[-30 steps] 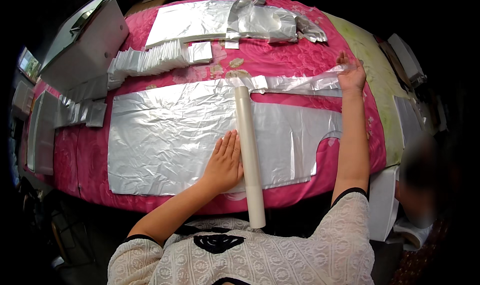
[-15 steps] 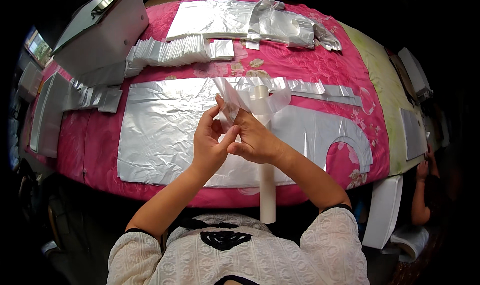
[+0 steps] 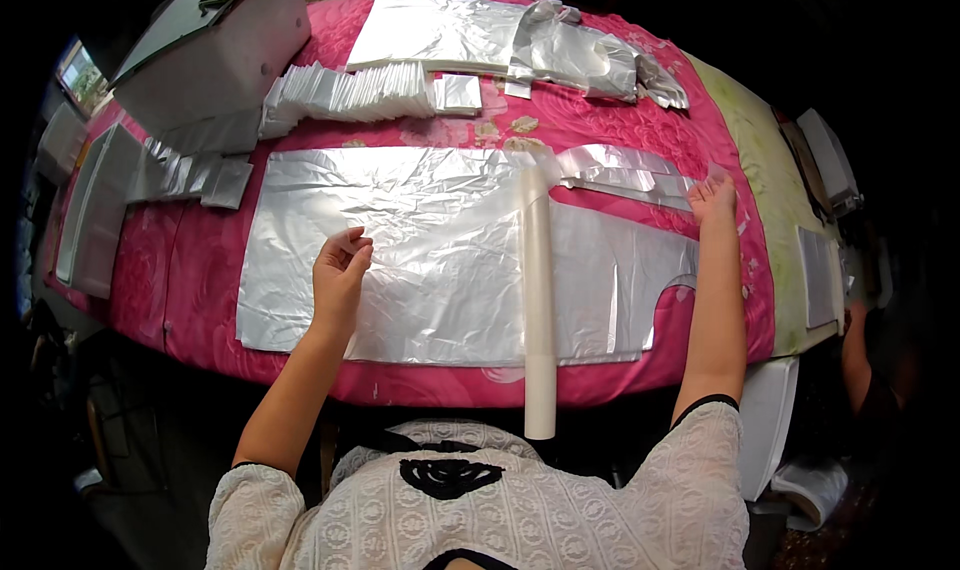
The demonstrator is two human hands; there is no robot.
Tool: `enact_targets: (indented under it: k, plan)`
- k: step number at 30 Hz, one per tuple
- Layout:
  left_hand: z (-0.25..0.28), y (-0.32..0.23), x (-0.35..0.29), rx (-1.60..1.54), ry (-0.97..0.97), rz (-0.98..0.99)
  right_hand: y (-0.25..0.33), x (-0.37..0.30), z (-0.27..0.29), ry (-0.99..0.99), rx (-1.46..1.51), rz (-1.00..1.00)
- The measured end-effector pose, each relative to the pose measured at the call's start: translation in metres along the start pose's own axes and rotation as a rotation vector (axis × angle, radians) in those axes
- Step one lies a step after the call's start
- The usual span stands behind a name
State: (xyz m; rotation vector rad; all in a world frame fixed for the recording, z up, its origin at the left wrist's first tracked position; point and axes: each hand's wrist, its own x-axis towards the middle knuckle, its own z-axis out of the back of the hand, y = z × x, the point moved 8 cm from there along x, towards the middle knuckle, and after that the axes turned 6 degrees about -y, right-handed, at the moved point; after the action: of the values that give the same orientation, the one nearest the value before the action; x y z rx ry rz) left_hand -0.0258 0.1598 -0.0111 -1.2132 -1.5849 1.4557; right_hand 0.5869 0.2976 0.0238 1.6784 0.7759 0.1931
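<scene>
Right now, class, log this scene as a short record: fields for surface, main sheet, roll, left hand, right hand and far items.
surface: table under a pink cloth
main sheet: silver foil, flat, cutout at its right edge
roll: white roll, lying across the foil, near end past the table edge
left hand: left hand, pinching a thin clear film edge
right hand: right hand, on a foil strip
far items: stack of folded foil, crumpled foil

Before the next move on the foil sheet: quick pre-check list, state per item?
1. Left hand pinching something thin over the silver sheet: ok.
2. Right hand flat at the sheet's far right strip: ok.
3. White roll lying across the sheet, near end overhanging the table edge: not ok.
4. Sheet flat: not ok, wrinkled.
5. Sheet fully on the pink cloth: ok.
6. Film between hands taut: cannot tell.
</scene>
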Motion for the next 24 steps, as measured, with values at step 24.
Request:
enact_targets:
  k: [24]
  plan:
    - [0.134,-0.076,-0.059,0.561,-0.312,-0.712,-0.098,-0.347,-0.016,1.312,-1.011,1.076]
